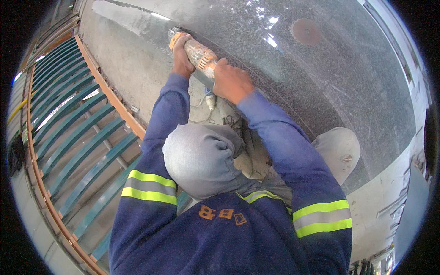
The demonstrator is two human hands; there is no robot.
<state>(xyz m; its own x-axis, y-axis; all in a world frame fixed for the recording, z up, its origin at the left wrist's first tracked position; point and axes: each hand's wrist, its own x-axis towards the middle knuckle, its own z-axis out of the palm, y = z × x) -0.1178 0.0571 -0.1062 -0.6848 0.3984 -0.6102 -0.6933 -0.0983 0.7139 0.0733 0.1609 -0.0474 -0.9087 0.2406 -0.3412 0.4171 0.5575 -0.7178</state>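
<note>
Grinder [198, 55], orange and dust-caked, sits at about eleven o'clock from the middle of my view, lying slantwise with its head toward ten o'clock and its tail toward four. My left hand [182, 58] is wrapped around the front of it, just behind the head, fingers closed over the body. My right hand [232, 82] is clamped on the rear of the body, at four o'clock from the left one, so the tool runs between both fists. Its head rests against the edge of a dark polished stone slab [330, 78], which fills the view from twelve to three o'clock. A round rust-coloured disc [306, 31] lies on the slab at one o'clock. Green slatted railing [78, 137] curves along nine o'clock.
</note>
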